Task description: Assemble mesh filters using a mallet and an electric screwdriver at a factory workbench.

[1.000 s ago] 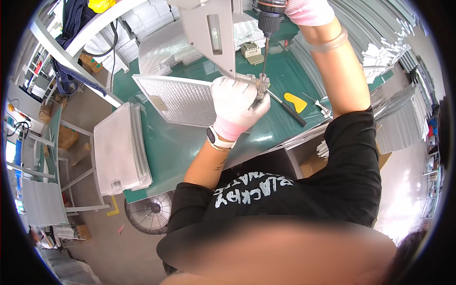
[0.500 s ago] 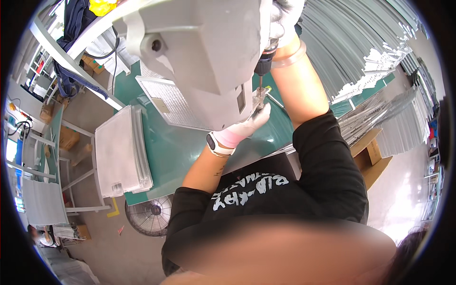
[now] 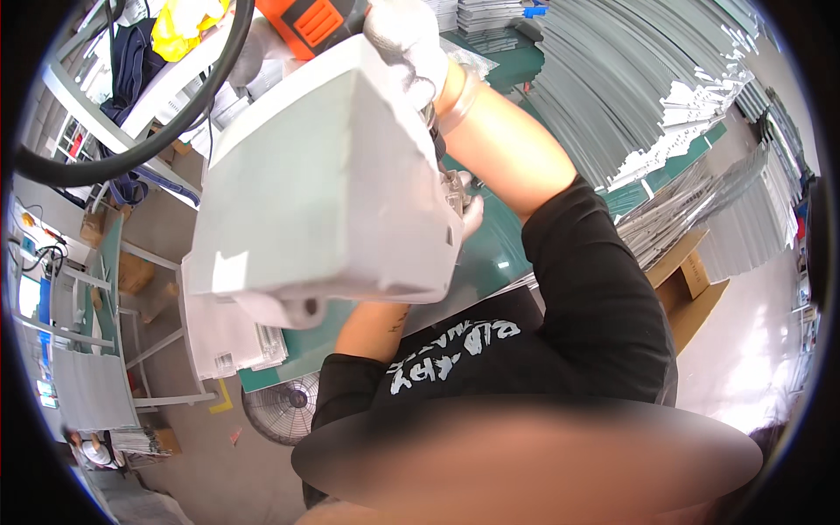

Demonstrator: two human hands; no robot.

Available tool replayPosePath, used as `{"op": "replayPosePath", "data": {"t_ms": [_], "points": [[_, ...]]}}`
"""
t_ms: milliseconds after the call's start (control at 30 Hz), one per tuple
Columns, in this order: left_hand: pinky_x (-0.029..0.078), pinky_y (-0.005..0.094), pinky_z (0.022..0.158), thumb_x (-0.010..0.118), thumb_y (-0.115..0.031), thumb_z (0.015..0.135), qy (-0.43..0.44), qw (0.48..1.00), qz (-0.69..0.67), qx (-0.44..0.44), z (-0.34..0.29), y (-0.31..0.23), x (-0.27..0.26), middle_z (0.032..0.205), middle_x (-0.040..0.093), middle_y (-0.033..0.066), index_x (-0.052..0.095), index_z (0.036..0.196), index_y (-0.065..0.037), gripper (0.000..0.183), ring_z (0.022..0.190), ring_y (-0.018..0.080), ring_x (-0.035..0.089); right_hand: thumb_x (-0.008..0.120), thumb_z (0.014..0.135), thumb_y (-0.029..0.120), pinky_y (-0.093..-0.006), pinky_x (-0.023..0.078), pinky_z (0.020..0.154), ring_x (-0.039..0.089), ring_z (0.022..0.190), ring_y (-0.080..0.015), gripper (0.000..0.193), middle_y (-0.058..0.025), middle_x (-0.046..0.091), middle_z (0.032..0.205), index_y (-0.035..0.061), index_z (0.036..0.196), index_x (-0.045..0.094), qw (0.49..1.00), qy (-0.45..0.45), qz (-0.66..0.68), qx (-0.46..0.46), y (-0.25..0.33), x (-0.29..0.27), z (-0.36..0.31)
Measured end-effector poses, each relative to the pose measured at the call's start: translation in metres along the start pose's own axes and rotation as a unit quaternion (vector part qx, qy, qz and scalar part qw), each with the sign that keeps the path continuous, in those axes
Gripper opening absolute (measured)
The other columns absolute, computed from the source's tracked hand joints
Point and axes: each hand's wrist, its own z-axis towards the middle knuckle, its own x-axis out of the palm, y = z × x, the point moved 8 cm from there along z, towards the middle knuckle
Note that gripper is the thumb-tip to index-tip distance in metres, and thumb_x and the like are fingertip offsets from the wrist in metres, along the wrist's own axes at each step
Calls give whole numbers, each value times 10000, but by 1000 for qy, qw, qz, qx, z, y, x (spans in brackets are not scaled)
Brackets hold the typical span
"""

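Note:
My right hand (image 3: 407, 39), in a white glove, is closed round an orange-and-black power drill (image 3: 317, 22) at the top of the view. The drill's dark chuck (image 3: 437, 136) points down toward me along the side of a large grey housing (image 3: 280, 192). That housing fills the middle and covers much of the table. Only some gloved fingers of my left hand (image 3: 473, 217) show past its right edge. They pinch a small shiny fitting (image 3: 454, 192) at the housing's side; the rest of the hand is hidden.
A thick black cable (image 3: 149, 162) loops at upper left. Long grey strips (image 3: 621, 96) are piled at right above an open cardboard box (image 3: 691, 289). Flat white panels (image 3: 223, 337) lie at the left edge of the green table (image 3: 306, 346). A fan (image 3: 284, 407) stands below.
The grey housing has swung down and left and now hides the framed textured panel and most of my left hand. My right hand has shifted left, the drill's orange body has come into view.

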Motion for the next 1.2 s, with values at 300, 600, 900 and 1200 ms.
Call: {"op": "replayPosePath", "data": {"t_ms": [300,600,900,1200], "points": [[453,411,684,752,-194,717,94,991,5,-98,-4,-2,-1,793,648,64,690,810,-67,170,745,243,602,568,900,164,-209,331,375,392,440,-85,330,-40,480,637,-17,1157,466,960,-151,-177,-154,38,-50,-35],[492,388,735,697,-317,832,48,992,-49,-102,-41,29,16,886,664,50,671,1019,-64,316,799,249,617,541,937,196,-243,412,449,479,483,-119,184,-53,547,675,15,969,550,855,-286,-322,-288,64,-94,-89],[413,427,780,765,-250,688,-30,995,64,71,-28,-7,-15,810,636,-2,682,940,-137,289,772,263,579,616,867,311,-233,310,323,398,355,-103,248,17,481,553,68,841,574,939,-232,-66,-244,79,-27,-82],[387,409,557,765,-266,668,264,957,-2,119,-144,-45,-77,631,534,19,578,707,-143,227,579,245,539,600,937,270,-184,379,450,502,570,-84,163,1,558,728,109,947,578,835,-346,-317,-288,104,59,-68]]}}
